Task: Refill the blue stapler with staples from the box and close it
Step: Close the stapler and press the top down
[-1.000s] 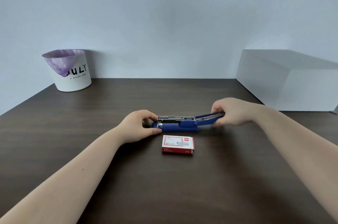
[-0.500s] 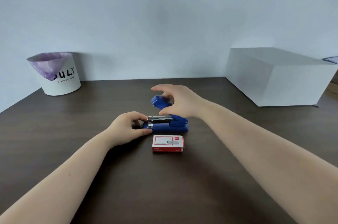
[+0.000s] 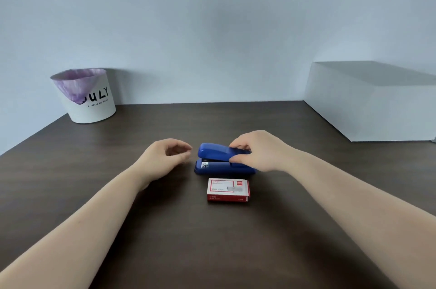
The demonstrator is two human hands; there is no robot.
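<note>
The blue stapler [image 3: 224, 159] lies on the dark table [image 3: 212, 241], its front end just beside the left hand [image 3: 165, 159] and its rear under the right hand [image 3: 257, 150]. The right hand pinches the stapler's top arm, thumb on the near side, fingers over the top. The left hand hovers empty, loosely curled, not touching the stapler. The staple box [image 3: 227, 189] (red and white, shut) sits just in front of the stapler. A white bin [image 3: 88, 100] holds a purple liner.
</note>
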